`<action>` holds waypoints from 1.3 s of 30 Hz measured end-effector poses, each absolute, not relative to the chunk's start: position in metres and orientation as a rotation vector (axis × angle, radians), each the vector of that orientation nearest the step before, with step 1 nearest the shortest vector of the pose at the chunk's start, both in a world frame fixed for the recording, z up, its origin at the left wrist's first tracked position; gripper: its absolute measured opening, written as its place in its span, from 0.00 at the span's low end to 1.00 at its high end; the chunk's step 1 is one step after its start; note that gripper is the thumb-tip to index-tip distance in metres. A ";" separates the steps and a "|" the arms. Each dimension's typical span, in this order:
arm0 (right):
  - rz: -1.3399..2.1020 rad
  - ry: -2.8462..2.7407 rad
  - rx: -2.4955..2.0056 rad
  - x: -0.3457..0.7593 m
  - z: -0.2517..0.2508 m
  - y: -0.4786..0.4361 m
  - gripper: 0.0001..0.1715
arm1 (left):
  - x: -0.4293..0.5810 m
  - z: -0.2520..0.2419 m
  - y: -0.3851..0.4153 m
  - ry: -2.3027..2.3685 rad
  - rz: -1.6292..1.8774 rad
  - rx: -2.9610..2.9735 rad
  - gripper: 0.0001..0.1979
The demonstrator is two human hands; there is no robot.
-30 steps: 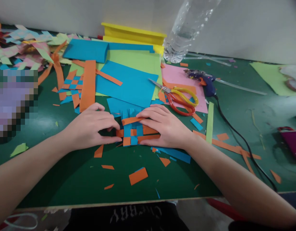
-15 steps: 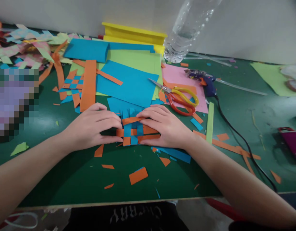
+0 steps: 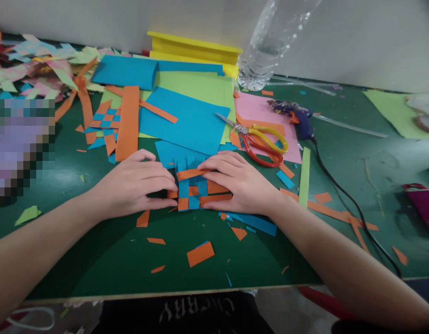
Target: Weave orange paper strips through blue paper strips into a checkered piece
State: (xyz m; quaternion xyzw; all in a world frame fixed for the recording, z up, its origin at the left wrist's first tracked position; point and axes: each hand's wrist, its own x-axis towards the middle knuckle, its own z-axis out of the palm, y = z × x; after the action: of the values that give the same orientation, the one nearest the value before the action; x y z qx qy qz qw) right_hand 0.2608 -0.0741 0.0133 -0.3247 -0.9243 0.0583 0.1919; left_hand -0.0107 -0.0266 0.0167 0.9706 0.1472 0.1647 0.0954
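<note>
A small weave of blue and orange paper strips [image 3: 193, 191] lies on the green table between my hands. My left hand [image 3: 139, 183] is at its left edge, fingers curled, with fingertips and thumb at the ends of the orange strips. Fingers and thumb of my right hand [image 3: 238, 183] close on the right part of the weave, the index finger at a slanting orange strip [image 3: 191, 174] across the blue ones. Blue strip ends stick up behind it. Part of the weave is hidden under my right fingers.
Scissors [image 3: 256, 139] lie behind my right hand, near a glue gun [image 3: 301, 120] with a black cable. Blue sheets [image 3: 183, 116], a wide orange strip [image 3: 128, 123] and a woven piece [image 3: 108, 121] lie behind my left hand. A plastic bottle [image 3: 266, 51] stands by the wall.
My left hand has shifted very slightly at the weave's left edge. My right hand and the slanting orange strip look nearly the same.
</note>
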 end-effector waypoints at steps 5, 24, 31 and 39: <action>0.162 -2.599 -0.912 0.260 0.014 -0.073 0.28 | -0.011 0.017 -0.026 0.420 0.468 2.911 0.09; 0.215 -2.578 -0.908 0.260 0.013 -0.073 0.27 | -0.012 0.010 -0.026 0.444 0.507 2.918 0.11; 0.184 -2.588 -0.906 0.259 0.015 -0.074 0.27 | -0.010 0.013 -0.026 0.427 0.498 2.894 0.12; 0.199 -2.587 -0.913 0.260 0.014 -0.074 0.27 | -0.011 0.011 -0.027 0.502 0.487 2.877 0.14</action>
State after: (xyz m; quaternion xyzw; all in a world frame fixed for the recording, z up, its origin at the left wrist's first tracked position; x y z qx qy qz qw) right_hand 0.2596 -0.0739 0.0144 -0.3257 -0.9226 0.0711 0.1943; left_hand -0.0108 -0.0274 0.0109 0.9677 0.1688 0.1640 0.0905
